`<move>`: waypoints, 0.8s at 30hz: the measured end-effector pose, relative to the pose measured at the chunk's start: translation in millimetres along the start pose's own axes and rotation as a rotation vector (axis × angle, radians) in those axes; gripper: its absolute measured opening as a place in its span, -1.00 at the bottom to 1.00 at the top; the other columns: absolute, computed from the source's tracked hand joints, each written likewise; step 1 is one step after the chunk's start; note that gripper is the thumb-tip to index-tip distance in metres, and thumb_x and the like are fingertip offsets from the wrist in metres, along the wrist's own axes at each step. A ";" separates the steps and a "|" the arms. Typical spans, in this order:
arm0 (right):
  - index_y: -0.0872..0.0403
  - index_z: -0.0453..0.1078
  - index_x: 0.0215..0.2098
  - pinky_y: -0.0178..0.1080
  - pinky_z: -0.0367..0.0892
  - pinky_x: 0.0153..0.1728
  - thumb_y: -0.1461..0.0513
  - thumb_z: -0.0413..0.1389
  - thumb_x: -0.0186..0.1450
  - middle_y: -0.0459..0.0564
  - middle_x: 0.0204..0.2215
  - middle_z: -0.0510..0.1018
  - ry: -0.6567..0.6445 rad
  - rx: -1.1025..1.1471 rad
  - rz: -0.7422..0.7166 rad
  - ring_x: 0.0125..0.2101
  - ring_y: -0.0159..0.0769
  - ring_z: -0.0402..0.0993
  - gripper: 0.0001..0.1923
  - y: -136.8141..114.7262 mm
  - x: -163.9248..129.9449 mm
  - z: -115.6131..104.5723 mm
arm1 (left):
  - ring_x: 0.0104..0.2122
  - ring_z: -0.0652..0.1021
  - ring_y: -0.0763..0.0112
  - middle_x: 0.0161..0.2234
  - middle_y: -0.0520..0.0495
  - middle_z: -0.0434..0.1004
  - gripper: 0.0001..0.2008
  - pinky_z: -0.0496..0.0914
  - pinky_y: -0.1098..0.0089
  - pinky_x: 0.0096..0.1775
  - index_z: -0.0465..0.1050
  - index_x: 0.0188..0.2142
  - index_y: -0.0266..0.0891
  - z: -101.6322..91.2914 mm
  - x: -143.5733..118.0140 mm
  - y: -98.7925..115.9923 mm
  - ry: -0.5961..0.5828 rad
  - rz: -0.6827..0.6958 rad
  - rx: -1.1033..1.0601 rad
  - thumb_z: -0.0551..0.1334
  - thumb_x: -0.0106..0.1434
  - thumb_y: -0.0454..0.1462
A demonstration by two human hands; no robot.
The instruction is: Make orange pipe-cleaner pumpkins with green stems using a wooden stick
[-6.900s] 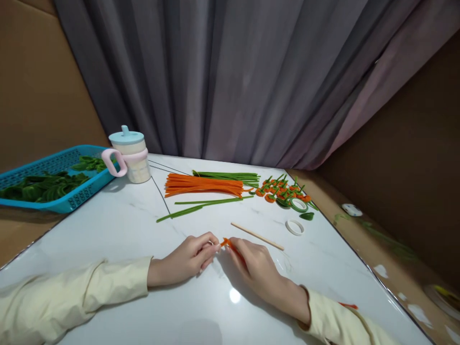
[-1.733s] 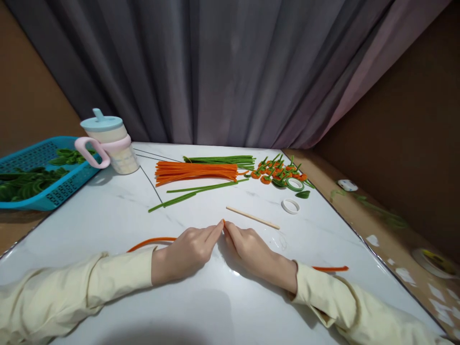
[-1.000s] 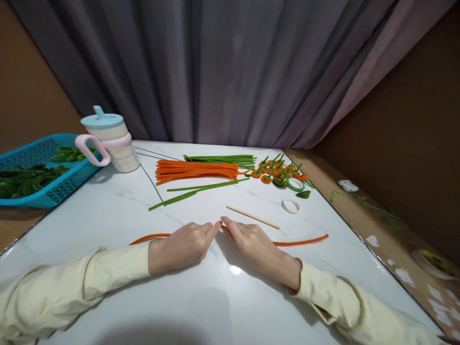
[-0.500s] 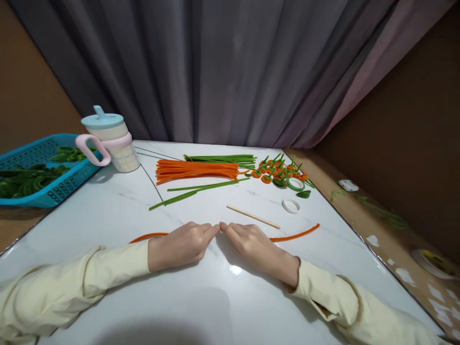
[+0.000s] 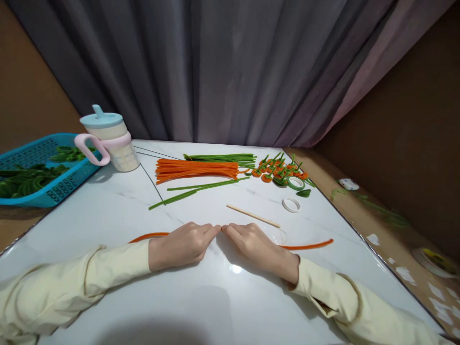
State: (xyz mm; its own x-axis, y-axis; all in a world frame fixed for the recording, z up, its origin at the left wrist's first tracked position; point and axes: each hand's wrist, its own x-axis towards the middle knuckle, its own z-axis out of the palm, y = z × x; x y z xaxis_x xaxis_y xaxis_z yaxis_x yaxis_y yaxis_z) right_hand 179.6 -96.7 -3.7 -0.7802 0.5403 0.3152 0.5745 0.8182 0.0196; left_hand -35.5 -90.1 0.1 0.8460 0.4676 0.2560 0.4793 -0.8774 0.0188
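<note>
Two hands, left hand (image 5: pixel 181 244), right hand (image 5: pixel 257 243), pinch orange pipe cleaner (image 5: pixel 309 246); no legible writing.

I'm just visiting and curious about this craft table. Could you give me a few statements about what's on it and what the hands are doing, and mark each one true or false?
1. The left hand and right hand meet fingertip to fingertip on an orange pipe cleaner whose ends stick out past both hands. True.
2. The wooden stick is held in the right hand. False: it lies on the white table, just beyond the hands.
3. The blue basket holds green pieces. True.
4. The lidded cup lies tipped on its side. False: it stands upright beside the basket.
5. A bundle of orange pipe cleaners lies near the table's far edge. True.
</note>
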 end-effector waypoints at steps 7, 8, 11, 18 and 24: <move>0.10 0.18 -0.41 -0.27 -0.09 -0.62 0.46 -0.18 0.22 -0.14 -0.61 0.30 0.082 0.018 0.005 -0.69 -0.39 0.05 -0.79 -1.1 0.6 0.7 | -0.52 0.50 0.34 -0.49 -0.06 0.48 -0.72 0.37 0.38 -0.50 0.33 -0.13 -0.38 1.7 5.1 -0.5 0.202 0.026 -0.003 -0.04 0.22 -0.49; 0.10 0.18 -0.42 -0.27 -0.09 -0.61 0.45 -0.19 0.23 -0.13 -0.62 0.31 0.093 0.021 0.002 -0.69 -0.39 0.05 -0.79 -0.5 0.9 0.7 | -0.51 0.50 0.34 -0.50 -0.06 0.47 -0.73 0.37 0.37 -0.48 0.34 -0.16 -0.36 2.6 6.0 -0.7 0.228 0.019 -0.012 -0.03 0.23 -0.49; 0.10 0.20 -0.44 -0.27 -0.06 -0.61 0.43 -0.19 0.26 -0.11 -0.62 0.34 0.109 0.053 0.012 -0.68 -0.38 0.11 -0.78 2.4 1.2 1.8 | -0.49 0.50 0.36 -0.50 -0.05 0.47 -0.78 0.37 0.39 -0.43 0.36 -0.21 -0.32 5.2 7.2 -1.0 0.259 -0.022 -0.039 -0.01 0.26 -0.46; 0.14 0.26 -0.14 -0.31 0.10 -0.48 0.29 -0.12 0.39 -0.03 -0.46 0.49 0.140 0.175 0.103 -0.50 -0.34 0.36 -0.84 3.8 2.8 1.9 | -0.47 0.50 0.37 -0.47 -0.05 0.47 -0.79 0.36 0.40 -0.42 0.33 -0.20 -0.32 8.1 5.7 -2.4 0.282 -0.025 -0.086 -0.03 0.29 -0.45; 0.13 0.30 -0.35 -0.31 0.06 -0.48 0.33 -0.10 0.35 -0.04 -0.51 0.40 0.071 0.149 0.102 -0.53 -0.35 0.25 -0.82 0.5 3.3 -0.6 | -0.48 0.45 0.34 -0.48 -0.07 0.44 -0.78 0.35 0.39 -0.46 0.33 -0.18 -0.36 6.0 6.2 -1.9 0.317 0.089 0.006 -0.03 0.25 -0.47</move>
State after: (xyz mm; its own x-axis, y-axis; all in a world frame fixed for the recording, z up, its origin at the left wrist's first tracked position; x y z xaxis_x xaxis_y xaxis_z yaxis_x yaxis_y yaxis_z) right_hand 177.5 -94.6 -2.0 -0.6976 0.6107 0.3748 0.6025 0.7830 -0.1544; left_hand -29.7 -84.9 -4.1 0.7703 0.3320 0.5444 0.4092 -0.9121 -0.0227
